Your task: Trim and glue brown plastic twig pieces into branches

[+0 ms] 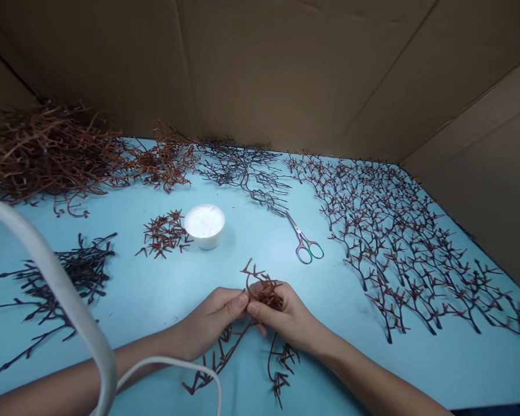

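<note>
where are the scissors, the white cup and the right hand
scissors (300, 237), head view, on the pivot where the blades cross
white cup (205, 242), head view, on its outer wall
right hand (286, 316), head view, on the back of the hand

A craft workspace: scissors (304, 243) and wiry sprigs (264, 292) on a cardboard-walled table (147, 300).

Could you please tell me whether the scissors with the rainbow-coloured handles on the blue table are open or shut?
Shut: the steel scissors with rainbow-coloured loop handles have their blades together in one narrow point.
</note>
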`<state>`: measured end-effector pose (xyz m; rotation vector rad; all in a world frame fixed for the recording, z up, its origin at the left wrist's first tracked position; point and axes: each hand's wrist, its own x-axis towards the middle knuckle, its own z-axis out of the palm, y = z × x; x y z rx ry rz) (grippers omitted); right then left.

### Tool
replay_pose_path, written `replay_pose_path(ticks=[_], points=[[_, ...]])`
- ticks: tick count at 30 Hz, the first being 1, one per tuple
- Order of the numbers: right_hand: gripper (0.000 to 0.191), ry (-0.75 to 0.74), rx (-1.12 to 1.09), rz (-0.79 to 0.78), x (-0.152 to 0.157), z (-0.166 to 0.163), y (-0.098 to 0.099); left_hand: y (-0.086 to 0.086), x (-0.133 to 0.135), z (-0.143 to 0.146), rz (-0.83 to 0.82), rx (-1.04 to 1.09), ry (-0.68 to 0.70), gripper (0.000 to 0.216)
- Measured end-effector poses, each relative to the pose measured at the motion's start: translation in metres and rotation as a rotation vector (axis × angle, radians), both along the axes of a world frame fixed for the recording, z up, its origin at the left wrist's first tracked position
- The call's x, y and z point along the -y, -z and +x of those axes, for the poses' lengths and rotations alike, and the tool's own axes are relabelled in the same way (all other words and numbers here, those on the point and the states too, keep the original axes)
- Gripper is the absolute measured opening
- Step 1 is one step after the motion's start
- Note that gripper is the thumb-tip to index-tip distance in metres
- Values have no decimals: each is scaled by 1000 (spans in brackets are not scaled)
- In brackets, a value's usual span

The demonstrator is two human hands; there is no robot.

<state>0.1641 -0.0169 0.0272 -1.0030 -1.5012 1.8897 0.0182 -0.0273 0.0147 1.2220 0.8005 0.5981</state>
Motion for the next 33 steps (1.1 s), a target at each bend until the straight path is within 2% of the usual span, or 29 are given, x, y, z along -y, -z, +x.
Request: replay_pose_path(ticks=[3, 6, 10, 16, 21, 26, 33], points=[[35, -49, -130, -50, 3, 2, 0, -1, -1, 0, -225, 163, -74, 40], [34, -119, -220, -81, 6, 1, 1, -1, -4, 1, -338, 260, -201, 41], [34, 21, -263, -53, 2, 2, 4, 2, -9, -1, -252, 291, -154, 45], [27, 166, -86, -60, 0, 1, 7, 13, -9, -4, -78, 159, -105, 46], [31, 277, -47, -102, 2, -6, 2, 15, -7, -3, -84, 151, -111, 46], [29, 277, -65, -136, 2, -6, 1, 15, -9, -3, -109, 243, -67, 45], [24, 289, -57, -50, 1, -5, 0, 18, -9, -3, -147, 148, -103, 46]])
